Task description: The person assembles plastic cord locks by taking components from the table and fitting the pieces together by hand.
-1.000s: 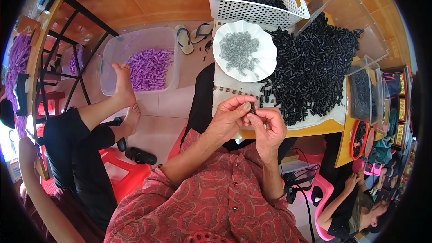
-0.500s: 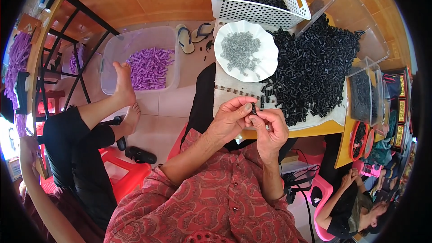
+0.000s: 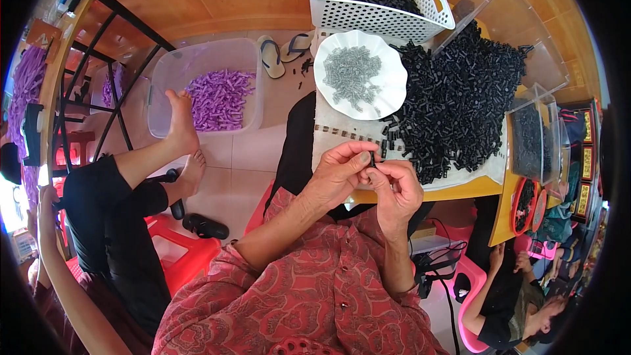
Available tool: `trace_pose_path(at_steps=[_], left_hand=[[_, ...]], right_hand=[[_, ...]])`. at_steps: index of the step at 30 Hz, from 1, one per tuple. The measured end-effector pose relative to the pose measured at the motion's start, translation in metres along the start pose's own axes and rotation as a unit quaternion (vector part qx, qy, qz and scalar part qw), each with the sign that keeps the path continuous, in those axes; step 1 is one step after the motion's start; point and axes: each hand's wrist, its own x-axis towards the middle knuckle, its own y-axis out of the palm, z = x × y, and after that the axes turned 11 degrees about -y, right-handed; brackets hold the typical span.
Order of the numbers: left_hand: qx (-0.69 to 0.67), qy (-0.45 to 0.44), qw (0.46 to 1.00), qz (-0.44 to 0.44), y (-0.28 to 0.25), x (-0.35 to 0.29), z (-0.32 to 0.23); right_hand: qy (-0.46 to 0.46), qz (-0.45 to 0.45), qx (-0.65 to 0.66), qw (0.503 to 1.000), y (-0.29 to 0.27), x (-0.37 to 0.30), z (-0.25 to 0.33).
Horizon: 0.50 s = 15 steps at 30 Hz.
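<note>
Between my fingertips is one small black plastic piece (image 3: 373,157), held just off the near edge of the table. My left hand (image 3: 338,171) pinches it from the left, and my right hand (image 3: 394,187) grips it from the right. Beyond them a large heap of the same short black tube-like pieces (image 3: 453,105) covers the cloth (image 3: 335,141). A white wavy-rimmed plate (image 3: 392,95) at the left of the heap carries a pile of small clear pieces (image 3: 353,72). Whether a clear piece is also between my fingers cannot be made out.
A white perforated basket (image 3: 381,16) of black pieces stands at the back. Clear plastic bins (image 3: 536,135) are at the right. On the floor, a translucent tub (image 3: 161,102) contains purple pieces. A person with bare feet (image 3: 181,125) sits at left; another person (image 3: 503,302) sits at lower right.
My hands stay nearly in place, fingers shifting slightly around the black piece. The person at lower right has moved their hands apart; the person at left has raised a hand a little.
</note>
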Motion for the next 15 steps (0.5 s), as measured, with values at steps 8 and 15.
trace_pose_path(at_steps=[8,15], left_hand=[[-0.046,-0.023,0.998,-0.023,-0.0008,0.0003,0.0029],[-0.087,-0.03,0.996,-0.013,0.001,-0.0003,0.0043]], right_hand=[[0.029,0.0,0.041,0.999,0.0,-0.0003,0.0022],[0.075,-0.015,0.117,0.99,-0.0004,-0.0017,0.0042]])
